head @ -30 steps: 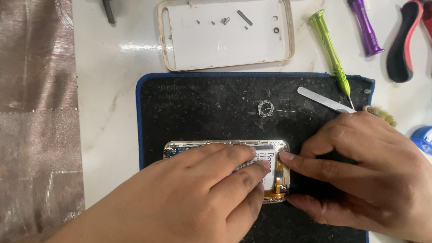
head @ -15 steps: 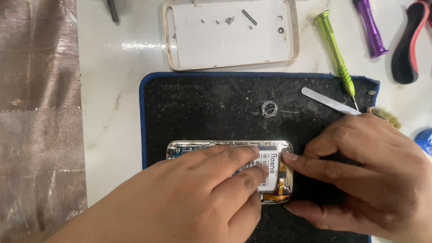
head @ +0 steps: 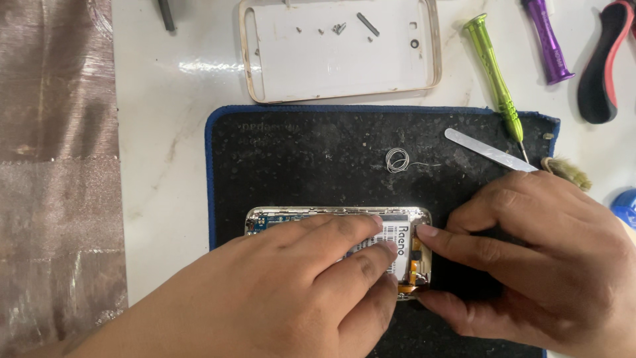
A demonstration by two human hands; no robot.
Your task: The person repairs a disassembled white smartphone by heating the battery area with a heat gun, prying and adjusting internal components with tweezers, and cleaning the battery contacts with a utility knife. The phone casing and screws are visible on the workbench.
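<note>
An opened phone (head: 278,220) with its back removed lies on a black work mat (head: 318,152), circuit board and battery exposed. My left hand (head: 278,298) presses flat on it, fingers spread over the battery. My right hand (head: 543,258) grips the phone's right end, index fingertip on the upper corner and thumb at the lower corner by an orange flex cable (head: 414,272). Most of the phone is hidden under my hands.
The white back cover (head: 278,59) with gold rim lies above the mat, holding several small screws. A green screwdriver (head: 493,73), a metal pry tool (head: 487,149), a coil of wire (head: 397,160), a purple tool (head: 546,40) and a black-red tool (head: 603,63) lie nearby. Brown cloth (head: 53,166) covers the left.
Both hands keep their hold on the phone; the view has shifted slightly, with no clear movement of the objects.
</note>
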